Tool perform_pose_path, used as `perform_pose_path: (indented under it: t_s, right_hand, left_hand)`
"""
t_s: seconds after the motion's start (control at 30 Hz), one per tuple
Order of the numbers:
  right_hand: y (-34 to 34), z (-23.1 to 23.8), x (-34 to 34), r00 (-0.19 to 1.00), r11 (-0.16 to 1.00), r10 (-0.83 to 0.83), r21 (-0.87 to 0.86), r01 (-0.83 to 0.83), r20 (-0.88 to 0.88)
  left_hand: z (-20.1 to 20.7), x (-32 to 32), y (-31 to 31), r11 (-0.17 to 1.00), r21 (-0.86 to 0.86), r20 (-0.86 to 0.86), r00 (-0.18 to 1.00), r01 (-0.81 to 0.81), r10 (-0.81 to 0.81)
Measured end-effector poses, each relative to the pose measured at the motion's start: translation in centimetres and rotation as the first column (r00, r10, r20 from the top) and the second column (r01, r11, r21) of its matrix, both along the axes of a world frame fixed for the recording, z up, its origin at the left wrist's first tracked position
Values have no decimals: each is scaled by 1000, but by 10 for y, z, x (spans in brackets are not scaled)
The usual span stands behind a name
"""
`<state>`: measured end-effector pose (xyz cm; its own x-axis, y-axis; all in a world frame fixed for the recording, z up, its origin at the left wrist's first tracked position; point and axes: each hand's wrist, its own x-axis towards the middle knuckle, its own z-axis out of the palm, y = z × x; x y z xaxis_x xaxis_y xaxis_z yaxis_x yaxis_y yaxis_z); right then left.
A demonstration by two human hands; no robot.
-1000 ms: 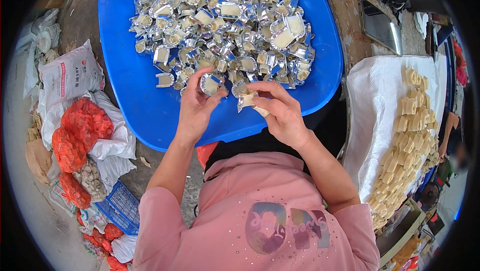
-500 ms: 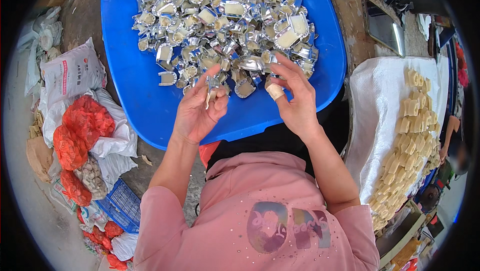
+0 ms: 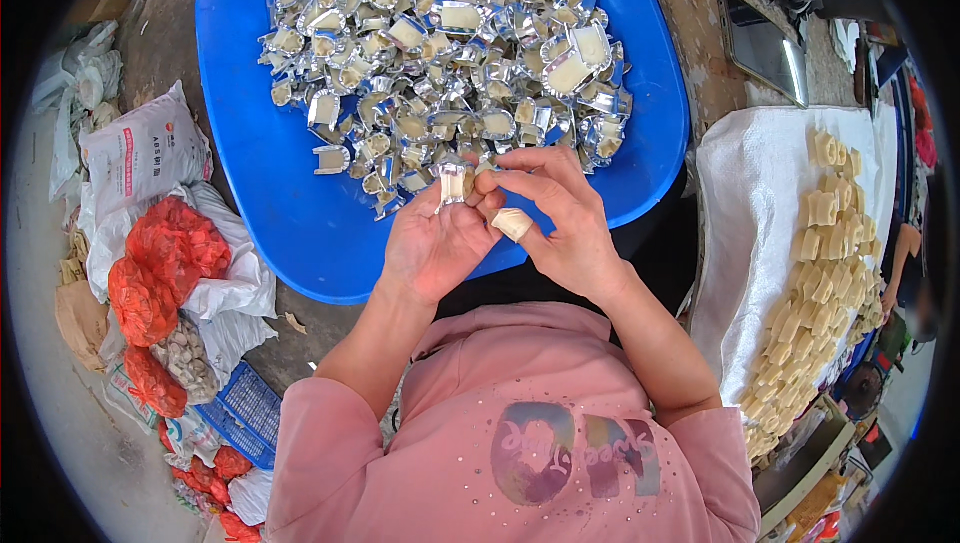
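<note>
My left hand [image 3: 428,251] is turned palm up at the tub's near edge, its fingers closed on a small cream plastic piece with a silver rim [image 3: 453,185]. My right hand [image 3: 565,218] meets it from the right, fingers pressed together beside that piece; what they pinch, if anything, is hidden. A cream wrap [image 3: 513,224] covers the right thumb. Beyond both hands, a heap of similar silver-and-cream pieces [image 3: 460,17] fills much of a large blue tub [image 3: 240,143].
On the right, rows of cream pieces [image 3: 815,293] lie on white woven cloth [image 3: 738,213]. A dark flat device [image 3: 765,48] is behind them. To the left are a white printed sack [image 3: 148,148], red bags [image 3: 178,243] and a blue crate [image 3: 245,413].
My hands have come together from apart. The left moved right with its palm turned up; the right moved left and its spread fingers closed in beside the left's piece.
</note>
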<state>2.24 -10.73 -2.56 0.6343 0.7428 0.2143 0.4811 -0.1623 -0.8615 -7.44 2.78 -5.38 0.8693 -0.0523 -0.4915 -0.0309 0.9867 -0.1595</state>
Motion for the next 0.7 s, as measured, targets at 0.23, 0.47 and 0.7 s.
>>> perform_pose_path:
  t_s: [0.23,0.47,0.7]
  right_hand:
    - [-4,-12,-1,997,999,-51,-15,50,-56]
    - [4,-11,-2,1000,998,-5,-56,4,-12]
    - [6,-19,-5,998,997,56,-58,-55,15]
  left_hand:
    - [-2,-1,2,995,100,-124,992,-1,14]
    - [-8,-4,0,999,48,-64,998,-8,11]
    - [13,2,-19,981,155,-189,978,117,-86]
